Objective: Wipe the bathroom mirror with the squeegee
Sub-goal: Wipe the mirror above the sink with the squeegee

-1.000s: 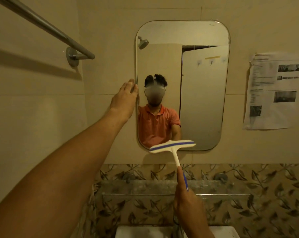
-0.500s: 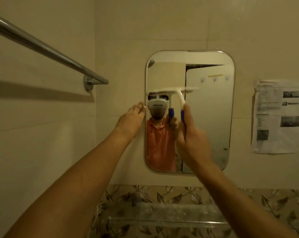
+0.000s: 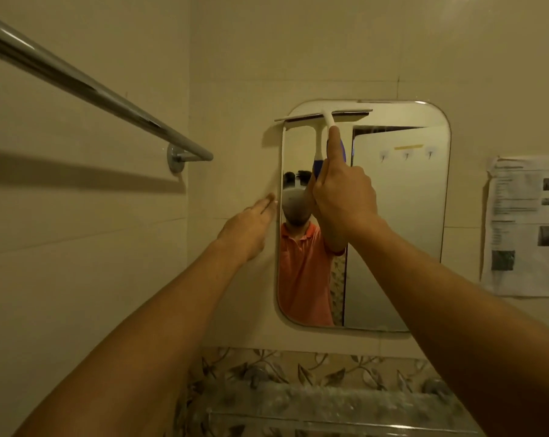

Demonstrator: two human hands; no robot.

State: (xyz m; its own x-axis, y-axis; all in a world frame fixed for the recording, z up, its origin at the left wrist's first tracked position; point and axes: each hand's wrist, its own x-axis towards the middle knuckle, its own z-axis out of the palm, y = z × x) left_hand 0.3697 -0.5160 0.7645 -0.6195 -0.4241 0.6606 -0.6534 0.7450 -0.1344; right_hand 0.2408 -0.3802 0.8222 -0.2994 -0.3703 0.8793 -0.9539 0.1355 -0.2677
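A rounded rectangular mirror [image 3: 396, 222] hangs on the beige tiled wall. A white squeegee [image 3: 323, 116] with a blue grip lies with its blade across the mirror's top left corner, its left end past the mirror's edge. My right hand [image 3: 342, 197] is shut on the squeegee's handle, forefinger stretched up along it. My left hand [image 3: 249, 228] is flat against the wall, its fingertips at the mirror's left edge, holding nothing. The mirror reflects a person in an orange shirt.
A metal towel rail [image 3: 87, 86] runs along the left wall toward the corner. Printed paper sheets [image 3: 525, 225] are stuck on the wall right of the mirror. A glass shelf [image 3: 329, 402] sits below, before a leaf-patterned tile band.
My right hand has lifted the squeegee from below the mirror's bottom edge up to its top left corner. My left hand has stayed at the mirror's left edge. The camera tilted upward.
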